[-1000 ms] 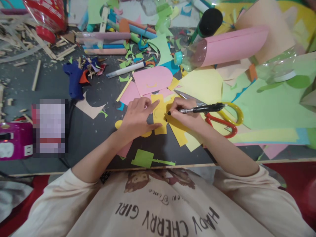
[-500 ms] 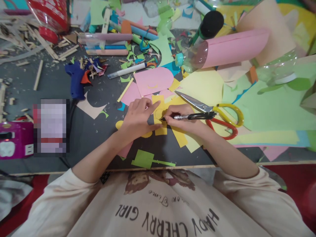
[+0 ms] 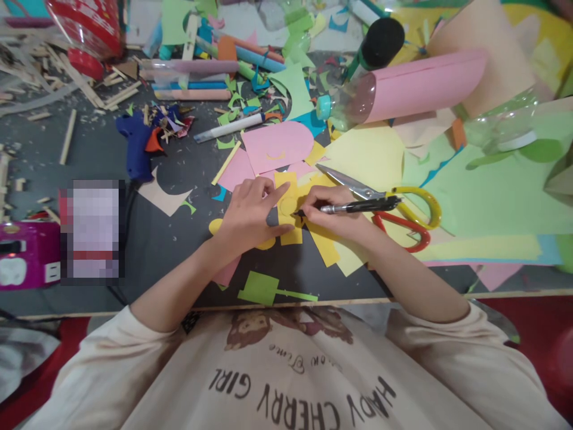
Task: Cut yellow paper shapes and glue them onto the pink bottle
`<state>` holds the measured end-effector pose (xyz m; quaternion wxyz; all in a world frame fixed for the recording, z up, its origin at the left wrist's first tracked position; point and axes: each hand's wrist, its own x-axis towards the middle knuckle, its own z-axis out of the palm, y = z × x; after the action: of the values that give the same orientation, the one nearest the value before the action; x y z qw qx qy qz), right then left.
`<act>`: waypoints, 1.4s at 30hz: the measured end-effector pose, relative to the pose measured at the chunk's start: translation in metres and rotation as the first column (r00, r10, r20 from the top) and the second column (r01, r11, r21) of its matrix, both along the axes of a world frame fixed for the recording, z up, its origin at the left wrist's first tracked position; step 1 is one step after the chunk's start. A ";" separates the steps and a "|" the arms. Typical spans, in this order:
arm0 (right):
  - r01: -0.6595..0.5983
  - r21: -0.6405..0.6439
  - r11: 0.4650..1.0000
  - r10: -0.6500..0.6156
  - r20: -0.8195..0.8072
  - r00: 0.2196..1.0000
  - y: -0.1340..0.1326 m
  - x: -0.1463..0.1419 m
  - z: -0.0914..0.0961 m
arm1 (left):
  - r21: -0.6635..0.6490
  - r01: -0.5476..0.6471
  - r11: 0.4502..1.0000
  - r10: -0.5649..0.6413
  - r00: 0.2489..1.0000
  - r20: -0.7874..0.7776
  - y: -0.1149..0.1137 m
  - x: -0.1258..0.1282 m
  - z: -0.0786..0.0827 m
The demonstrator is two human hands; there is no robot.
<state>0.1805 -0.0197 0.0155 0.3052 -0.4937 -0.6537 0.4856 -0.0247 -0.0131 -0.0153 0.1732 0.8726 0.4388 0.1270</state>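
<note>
My left hand (image 3: 250, 213) lies on a small yellow paper piece (image 3: 289, 206), thumb and forefinger spread to pin it flat on the dark table (image 3: 147, 239). My right hand (image 3: 338, 212) is closed around a black pen (image 3: 358, 207), whose tip touches the yellow piece where a curved line is drawn. More yellow paper (image 3: 326, 245) lies under my right hand. Scissors with yellow and red handles (image 3: 403, 218) rest just right of my right hand.
A green cut-out (image 3: 264, 288) lies near the table's front edge. Pink paper (image 3: 277, 143), a white marker (image 3: 228, 126) and a blue glue gun (image 3: 134, 143) sit behind. A plastic bottle with rolled pink paper (image 3: 403, 86) lies far right. Wood sticks (image 3: 67, 77) litter the far left.
The pen tip has moved left along the yellow piece, from its right edge to near my left forefinger. My left hand has stayed put.
</note>
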 end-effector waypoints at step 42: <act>0.080 0.055 0.995 -0.083 0.067 0.994 0.003 0.004 -0.007 | 0.010 -0.001 1.000 0.001 1.000 -0.003 -0.001 0.001 0.002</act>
<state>0.1843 -0.0168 0.0081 0.3150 -0.5282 -0.6556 0.4382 -0.0239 -0.0143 -0.0131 0.1683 0.8733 0.4390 0.1281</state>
